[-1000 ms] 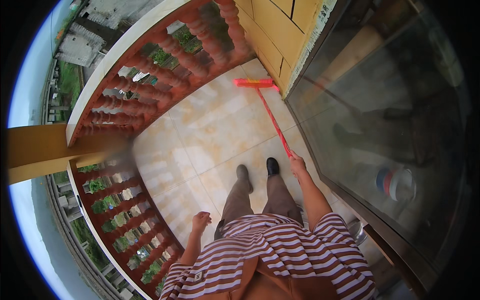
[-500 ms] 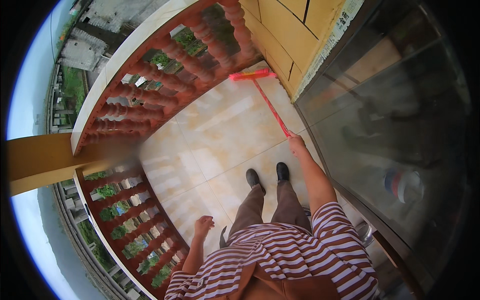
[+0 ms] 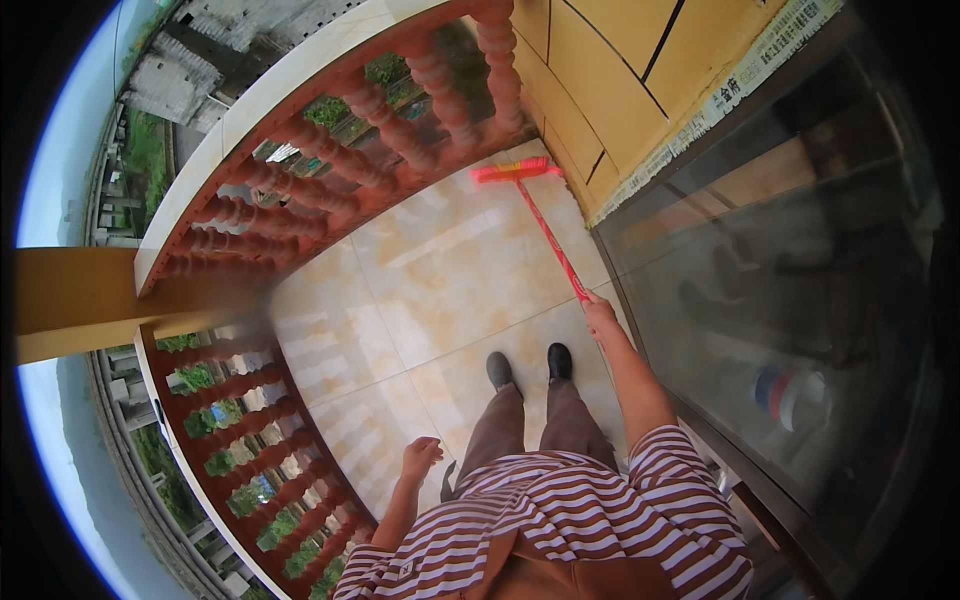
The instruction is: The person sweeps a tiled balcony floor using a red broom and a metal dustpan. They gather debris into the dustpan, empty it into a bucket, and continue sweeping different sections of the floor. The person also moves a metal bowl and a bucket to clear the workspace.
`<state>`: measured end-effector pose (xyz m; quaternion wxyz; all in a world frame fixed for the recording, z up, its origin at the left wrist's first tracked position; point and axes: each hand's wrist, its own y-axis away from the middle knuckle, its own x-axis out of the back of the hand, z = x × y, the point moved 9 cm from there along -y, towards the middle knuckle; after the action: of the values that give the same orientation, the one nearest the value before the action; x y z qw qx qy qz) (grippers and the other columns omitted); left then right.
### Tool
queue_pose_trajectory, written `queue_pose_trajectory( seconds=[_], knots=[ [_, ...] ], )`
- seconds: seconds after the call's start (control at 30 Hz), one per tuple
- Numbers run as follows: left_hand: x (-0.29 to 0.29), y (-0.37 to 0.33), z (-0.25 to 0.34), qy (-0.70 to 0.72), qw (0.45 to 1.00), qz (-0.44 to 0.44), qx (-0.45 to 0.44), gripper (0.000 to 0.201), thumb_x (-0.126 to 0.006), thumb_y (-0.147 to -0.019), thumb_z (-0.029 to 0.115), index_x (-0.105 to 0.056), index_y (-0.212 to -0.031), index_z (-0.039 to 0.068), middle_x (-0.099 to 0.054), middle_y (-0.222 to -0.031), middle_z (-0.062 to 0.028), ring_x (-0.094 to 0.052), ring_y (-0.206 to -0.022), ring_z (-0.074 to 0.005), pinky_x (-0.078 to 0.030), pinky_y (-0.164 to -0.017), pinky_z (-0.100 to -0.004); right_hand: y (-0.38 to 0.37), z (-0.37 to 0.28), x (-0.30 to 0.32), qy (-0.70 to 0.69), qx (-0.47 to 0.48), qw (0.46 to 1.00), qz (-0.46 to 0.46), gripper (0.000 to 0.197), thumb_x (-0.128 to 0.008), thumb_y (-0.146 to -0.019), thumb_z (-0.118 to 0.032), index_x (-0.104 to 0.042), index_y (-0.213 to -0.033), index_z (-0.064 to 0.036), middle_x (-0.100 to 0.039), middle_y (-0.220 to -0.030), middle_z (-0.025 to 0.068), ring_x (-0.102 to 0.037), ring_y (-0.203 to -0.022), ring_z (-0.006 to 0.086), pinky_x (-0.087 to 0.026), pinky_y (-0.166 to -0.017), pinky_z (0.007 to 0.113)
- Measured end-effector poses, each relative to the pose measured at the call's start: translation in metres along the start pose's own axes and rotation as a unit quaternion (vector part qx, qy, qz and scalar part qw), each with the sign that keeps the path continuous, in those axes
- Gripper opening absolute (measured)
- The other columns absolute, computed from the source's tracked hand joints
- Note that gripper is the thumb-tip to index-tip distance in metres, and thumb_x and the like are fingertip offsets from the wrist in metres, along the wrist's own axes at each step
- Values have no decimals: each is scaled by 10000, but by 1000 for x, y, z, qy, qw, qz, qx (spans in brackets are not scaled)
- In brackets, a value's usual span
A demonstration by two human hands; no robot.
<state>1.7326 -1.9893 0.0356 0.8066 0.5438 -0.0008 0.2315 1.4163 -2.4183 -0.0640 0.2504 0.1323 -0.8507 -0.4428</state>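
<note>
My right hand (image 3: 600,316) is closed around the upper end of a red broom handle (image 3: 548,235). The handle runs away from me, down to a pinkish-red broom head (image 3: 516,171) lying on the tiled floor. That head sits in the far corner, close to the yellow wall and a short way from the balusters. My left hand (image 3: 422,456) hangs at my left side, over the floor, with its fingers loosely bent and nothing seen in it.
Red balusters (image 3: 365,110) under a pale rail (image 3: 270,95) curve along the far and left sides, meeting a yellow post (image 3: 80,303). On the right stand a yellow wall (image 3: 610,70) and a dark glass pane (image 3: 780,270). My shoes (image 3: 560,362) stand on the pale floor (image 3: 440,270).
The broom head has come slightly toward me, with more floor showing beyond it. My right hand has drawn back a little, and the whole view has shifted slightly.
</note>
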Motion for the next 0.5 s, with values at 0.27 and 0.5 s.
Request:
queue_pose_trajectory(
  seconds=[0.27, 0.5],
  knots=[
    [-69, 62, 219, -145, 913, -89, -371, 642, -746, -771, 196, -453, -1337, 116, -527, -1216, -125, -563, -1045, -219, -474, -858, -342, 100, -64, -109, -316, -86, 933, -150, 153, -449, -967, -248, -499, -913, -113, -475, -604, 30, -433, -436, 136, -375, -394, 298],
    [-86, 53, 413, 28, 823, -58, -565, 313, -645, -877, 256, -570, -1109, 59, -520, -1199, -119, -464, -1184, -255, -369, -993, -370, 104, -216, -160, -374, 52, 912, -160, 245, -518, -925, -263, -537, -884, -22, -599, -782, 66, -548, -602, 164, -451, -516, 311]
  ],
)
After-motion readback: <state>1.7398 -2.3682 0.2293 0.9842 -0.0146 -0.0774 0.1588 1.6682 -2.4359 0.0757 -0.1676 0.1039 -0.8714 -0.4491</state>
